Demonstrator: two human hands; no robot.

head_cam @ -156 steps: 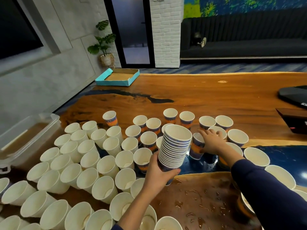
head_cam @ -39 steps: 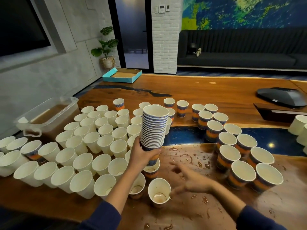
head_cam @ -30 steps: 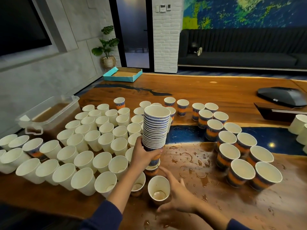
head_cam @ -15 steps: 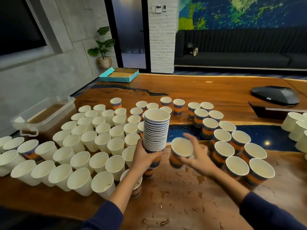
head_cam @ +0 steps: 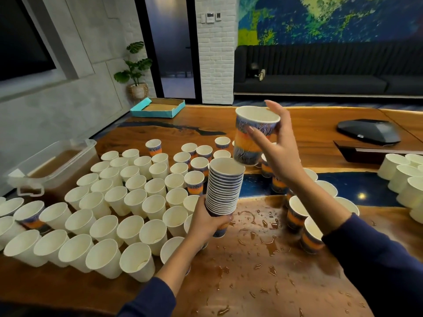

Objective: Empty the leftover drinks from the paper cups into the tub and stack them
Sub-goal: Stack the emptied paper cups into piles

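Landmark = the stack of nested cups (head_cam: 223,191), mid-frame.

Far left of the stack: clear plastic tub (head_cam: 55,165) at the table edge, brown liquid inside. Between tub and stack: dense field of white paper cups (head_cam: 128,202) standing on the wooden table (head_cam: 320,124), a few printed blue/orange ones mixed in.

Stack itself: upright, off the table, gripped near its bottom by the left hand (head_cam: 207,221), fingers wrapped round the lowest cups.

Just above and right of the stack's mouth: single printed cup (head_cam: 253,136), upright, base close over the stack rim, can't tell if touching. Right hand (head_cam: 280,145) holds it, thumb on the near wall, fingers round the far side and rim.

Below-right of the stack: spilled brown drops (head_cam: 258,225) on the table. Right of it, partly behind the right forearm: more printed cups (head_cam: 295,216). Far right: cluster of white cups (head_cam: 405,177) at the frame edge.
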